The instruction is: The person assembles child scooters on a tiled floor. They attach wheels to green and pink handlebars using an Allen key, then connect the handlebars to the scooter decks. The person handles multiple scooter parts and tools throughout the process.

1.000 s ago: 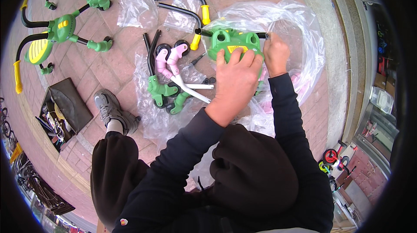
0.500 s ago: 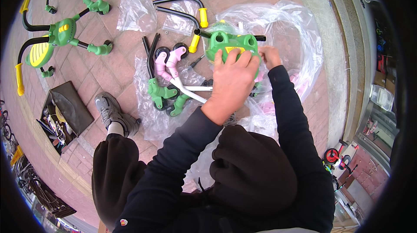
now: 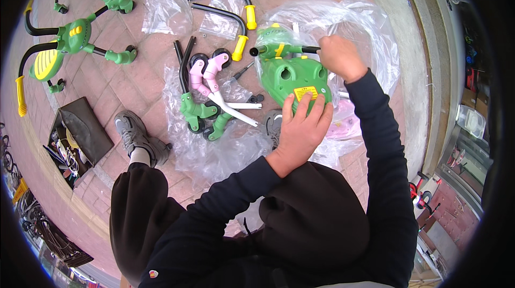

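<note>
A green plastic ride-on toy body (image 3: 288,87), with a yellow label and round holes, tilts with its underside toward me. My left hand (image 3: 302,133) lies over its near end, fingers spread beside the label and thumb hidden; it holds the body. A black tube (image 3: 309,50) crosses the green front piece (image 3: 281,50) at the body's far end. My right hand (image 3: 343,58) is closed around the tube's right end. Clear plastic wrap lies around and partly over these parts.
Left of the toy lie pink caster legs (image 3: 215,68), green caster legs (image 3: 193,110), a screwdriver (image 3: 244,70) and black handlebars with yellow grips (image 3: 238,48). Assembled green ride-ons (image 3: 75,36) stand far left. An open tool box (image 3: 86,132) sits by my left shoe (image 3: 140,138).
The green body has come nearer and tipped, so its underside and the black tube show more. My left hand moved nearer with it. My right hand shifted up onto the tube's end.
</note>
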